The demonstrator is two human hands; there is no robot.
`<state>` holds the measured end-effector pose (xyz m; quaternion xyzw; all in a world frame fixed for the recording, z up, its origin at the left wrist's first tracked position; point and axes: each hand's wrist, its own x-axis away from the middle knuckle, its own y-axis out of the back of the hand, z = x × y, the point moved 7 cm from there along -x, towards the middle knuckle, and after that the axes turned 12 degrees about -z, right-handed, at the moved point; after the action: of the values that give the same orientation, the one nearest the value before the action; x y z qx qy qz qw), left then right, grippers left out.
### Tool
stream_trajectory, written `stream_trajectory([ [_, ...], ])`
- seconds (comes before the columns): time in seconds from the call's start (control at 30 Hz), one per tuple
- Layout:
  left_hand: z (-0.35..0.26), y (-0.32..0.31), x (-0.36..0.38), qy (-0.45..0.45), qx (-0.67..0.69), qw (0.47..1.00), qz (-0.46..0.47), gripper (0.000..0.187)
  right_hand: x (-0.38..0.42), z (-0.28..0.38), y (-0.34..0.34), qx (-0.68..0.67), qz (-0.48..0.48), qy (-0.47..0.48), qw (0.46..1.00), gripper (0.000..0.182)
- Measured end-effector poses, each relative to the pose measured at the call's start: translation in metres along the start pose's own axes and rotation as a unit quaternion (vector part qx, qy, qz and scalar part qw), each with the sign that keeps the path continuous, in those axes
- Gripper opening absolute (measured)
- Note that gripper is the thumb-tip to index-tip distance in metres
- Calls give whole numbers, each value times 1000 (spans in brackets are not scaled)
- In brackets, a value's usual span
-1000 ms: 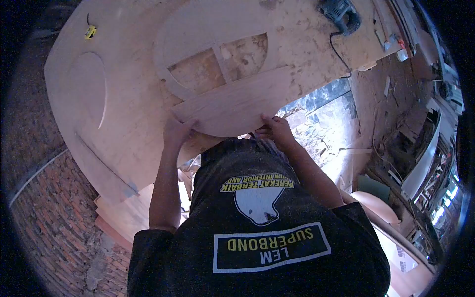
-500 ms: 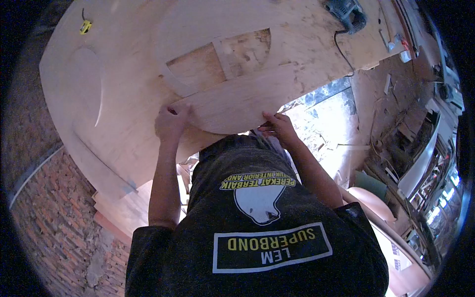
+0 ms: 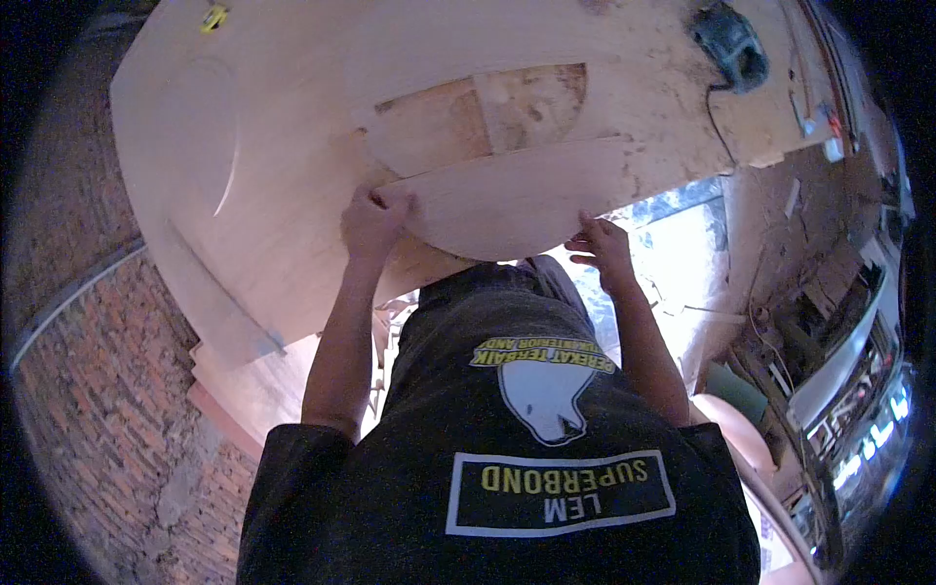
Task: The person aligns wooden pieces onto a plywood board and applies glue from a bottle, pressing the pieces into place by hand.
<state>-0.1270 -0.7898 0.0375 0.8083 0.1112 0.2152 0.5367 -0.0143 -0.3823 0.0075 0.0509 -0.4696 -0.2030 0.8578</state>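
A half-round plywood panel (image 3: 512,207) lies at the near edge of a large plywood sheet (image 3: 302,127), its curved side toward my body. My left hand (image 3: 375,229) is closed at the panel's left end, thumb on the face. At the right end of the curve, my right hand (image 3: 604,255) has its fingers apart, with the fingertips right by the edge. Just beyond the panel's straight side are two cut-out openings, a left opening (image 3: 434,122) and a right opening (image 3: 536,102), split by a narrow strip.
A corded power tool (image 3: 731,49) rests at the far right, its cable trailing toward me. A yellow tape measure (image 3: 214,18) lies at the far left. A brick wall (image 3: 107,419) stands on the left. Wood scraps (image 3: 829,283) clutter the right side.
The head view has shifted, so the sheet and panel appear farther right. My right hand's fingers have spread at the panel's edge; my left hand stays at its end.
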Motion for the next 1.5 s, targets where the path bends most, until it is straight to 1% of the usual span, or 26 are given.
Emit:
stream_trajectory([
  [0.03, -2, 1, 2, 8, 5, 1000, 7, 61, 2, 1, 0, 6, -8, -13, 1000, 49],
  [0.2, 2, -2, 0, 14, -33, 999, 20, 62, 0, 3, 2, 47, 1, 12, 999, 46],
  [0.4, 2, 2, -2, 12, -18, 999, 29, 65, -2, -4, -2, 21, -18, 22, 999, 47],
  [0.43, 1, 2, -2, 10, -19, 999, 35, 66, -1, -5, -2, 30, -23, 23, 999, 49],
  [0.47, -8, 12, -1, 3, -48, 999, 13, 67, 0, -5, -3, 38, -30, 23, 999, 52],
  [0.5, -22, 27, 4, -6, -77, 997, -9, 68, 1, -3, -3, 44, -38, 24, 998, 54],
  [0.53, -31, 34, 7, -16, -106, 994, -31, 69, 1, -1, 0, 101, -58, 38, 992, 53],
  [0.6, -48, 40, 7, -143, -60, 981, -113, 72, 7, 8, 4, 215, -101, 64, 969, 52],
  [0.63, -54, 44, 8, -203, -35, 966, -154, 73, 18, 24, 6, 277, -160, 168, 932, 51],
  [0.67, -61, 43, 5, -252, -4, 954, -164, 74, 37, 40, 3, 336, -216, 270, 876, 50],
  [0.7, -70, 40, -2, -299, 27, 938, -174, 75, 54, 53, 0, 388, -266, 365, 803, 51],
  [0.73, -80, 36, -9, -346, 56, 919, -182, 76, 54, 49, -2, 395, -227, 368, 811, 60],
  [0.83, -134, 23, -43, -409, 13, 901, -144, 84, 86, 58, -31, 415, -142, 535, 722, 74],
  [0.87, -149, 14, -54, -432, 11, 892, -131, 89, 74, 39, -39, 441, -74, 494, 745, 85],
  [0.93, -177, -5, -72, -477, 7, 872, -104, 100, 77, 35, -53, 461, -72, 509, 723, 89],
  [0.97, -185, -16, -79, -484, -19, 871, -81, 106, 79, 34, -60, 470, -71, 516, 713, 90],
  [1.0, -192, -27, -84, -490, -45, 869, -57, 112, 78, 32, -62, 455, -51, 509, 729, 92],
  [1.1, -197, -54, -93, -496, -104, 862, -4, 127, 75, 31, -68, 456, -42, 483, 746, 91],
  [1.13, -195, -63, -95, -496, -120, 860, 11, 131, 73, 29, -68, 449, -46, 490, 745, 89],
  [1.23, -196, -71, -89, -492, -166, 854, 28, 136, 61, 22, -72, 428, -56, 517, 739, 85],
  [1.3, -194, -69, -82, -486, -168, 857, 38, 139, 60, 21, -74, 416, -57, 543, 727, 83],
  [1.4, -197, -64, -81, -484, -172, 856, 53, 144, 62, 26, -75, 427, -47, 516, 741, 80],
  [1.5, -201, -62, -78, -486, -166, 856, 60, 149, 63, 28, -75, 418, -54, 525, 740, 83],
])
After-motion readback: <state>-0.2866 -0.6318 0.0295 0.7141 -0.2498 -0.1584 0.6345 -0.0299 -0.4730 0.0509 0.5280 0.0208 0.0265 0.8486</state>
